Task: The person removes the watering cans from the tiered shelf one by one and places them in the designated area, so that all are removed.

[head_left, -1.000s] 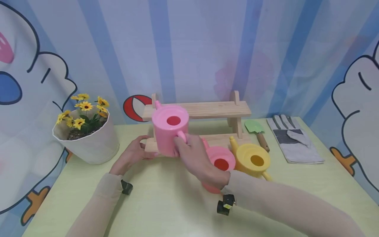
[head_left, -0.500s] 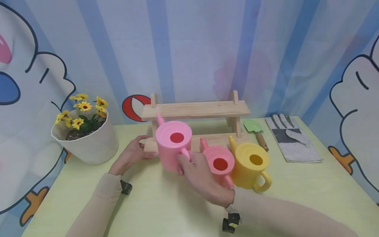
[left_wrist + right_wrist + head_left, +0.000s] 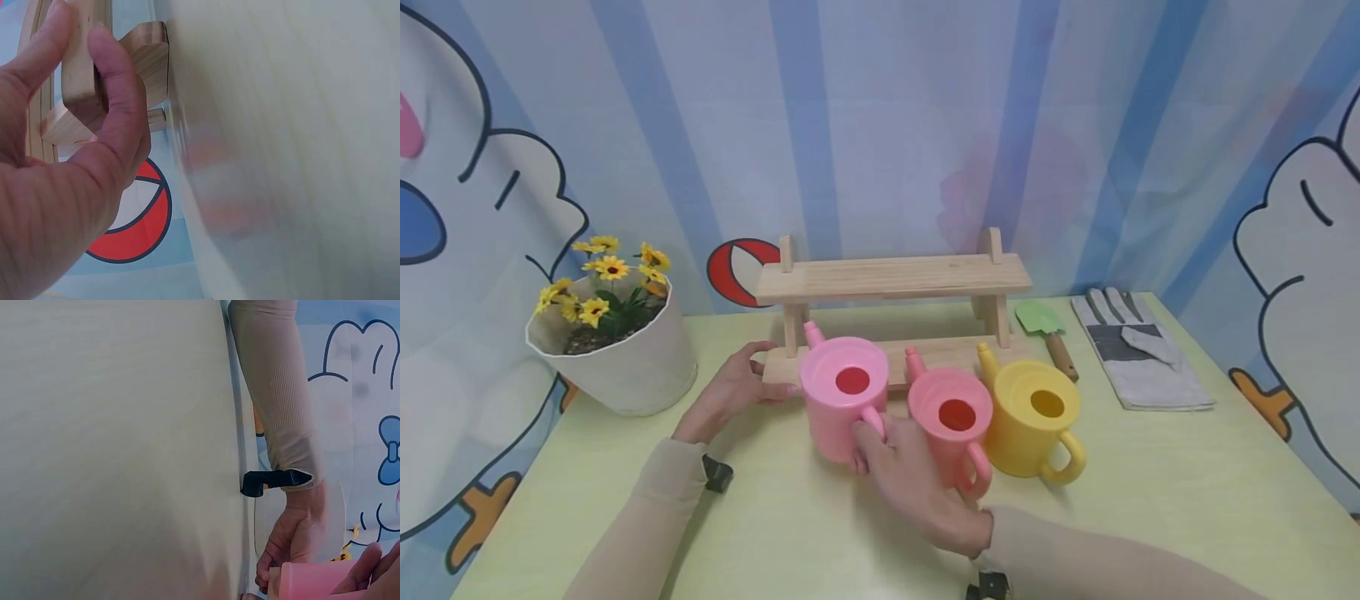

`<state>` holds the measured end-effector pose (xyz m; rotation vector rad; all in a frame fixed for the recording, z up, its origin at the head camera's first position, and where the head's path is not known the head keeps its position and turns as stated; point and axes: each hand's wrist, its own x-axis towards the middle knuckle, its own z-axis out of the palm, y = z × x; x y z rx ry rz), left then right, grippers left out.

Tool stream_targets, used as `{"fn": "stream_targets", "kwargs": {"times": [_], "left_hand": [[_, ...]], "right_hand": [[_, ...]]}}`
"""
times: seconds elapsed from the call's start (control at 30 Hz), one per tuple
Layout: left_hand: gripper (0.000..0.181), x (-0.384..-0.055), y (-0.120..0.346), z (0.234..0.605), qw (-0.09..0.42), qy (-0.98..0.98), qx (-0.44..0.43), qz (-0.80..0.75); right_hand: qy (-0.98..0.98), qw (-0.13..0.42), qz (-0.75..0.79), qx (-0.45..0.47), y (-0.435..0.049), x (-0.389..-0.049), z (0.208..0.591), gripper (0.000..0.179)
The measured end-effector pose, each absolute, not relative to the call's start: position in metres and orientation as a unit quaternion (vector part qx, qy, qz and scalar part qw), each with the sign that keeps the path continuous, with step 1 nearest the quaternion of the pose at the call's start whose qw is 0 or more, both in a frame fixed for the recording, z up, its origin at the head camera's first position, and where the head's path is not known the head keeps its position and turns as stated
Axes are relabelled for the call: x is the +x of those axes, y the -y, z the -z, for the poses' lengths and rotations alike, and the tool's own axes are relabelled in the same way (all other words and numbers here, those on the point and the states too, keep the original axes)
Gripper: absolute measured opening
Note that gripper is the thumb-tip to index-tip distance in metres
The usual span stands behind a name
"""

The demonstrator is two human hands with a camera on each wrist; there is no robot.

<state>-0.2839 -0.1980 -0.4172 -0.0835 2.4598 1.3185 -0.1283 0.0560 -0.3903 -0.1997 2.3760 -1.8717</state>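
Note:
My right hand [image 3: 913, 487] grips the handle of a light pink watering can [image 3: 831, 425], held upright with its spout toward the wooden shelf. Whether the can touches the table is unclear. A coral pink watering can [image 3: 951, 454] stands just right of it, and a yellow watering can [image 3: 1017, 437] stands beyond that. With my left hand [image 3: 730, 392] I hold the left end of the lower board of a two-tier wooden shelf [image 3: 895, 279]. In the left wrist view, thumb and fingers pinch the board end [image 3: 80, 81]. The right wrist view shows part of the pink can [image 3: 312, 578].
To the left stands a white pot [image 3: 632, 375] of yellow flowers [image 3: 610, 267]. A small green trowel [image 3: 1056, 346] and a folded pair of gloves [image 3: 1150, 375] lie at the right. A patterned curtain [image 3: 910, 125] hangs behind the pale table [image 3: 797, 533].
My right hand has brought the light pink can down and toward me, from in front of the upper board to beside the coral can. My left hand stays on the shelf.

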Motion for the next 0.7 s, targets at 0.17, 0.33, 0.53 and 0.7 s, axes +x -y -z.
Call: {"fn": "stream_targets", "kwargs": {"times": [0.17,0.33,0.53,0.7], "left_hand": [[0.104,-0.283,0.199,0.417,0.173,-0.869,-0.025,-0.464],[0.104,-0.282,0.2,0.417,0.172,-0.868,-0.02,-0.465],[0.105,-0.282,0.2,0.417,0.174,-0.869,-0.026,-0.462],[0.105,-0.283,0.2,0.417,0.174,-0.87,-0.027,-0.461]], "right_hand": [[-0.776,0.072,0.624,-0.053,-0.055,-0.125,0.397,0.033],[-0.775,0.083,0.625,-0.047,-0.053,-0.124,0.402,0.032],[-0.763,0.082,0.639,-0.048,-0.051,-0.122,0.411,0.032],[-0.76,0.081,0.644,-0.044,-0.049,-0.122,0.416,0.031]]}}
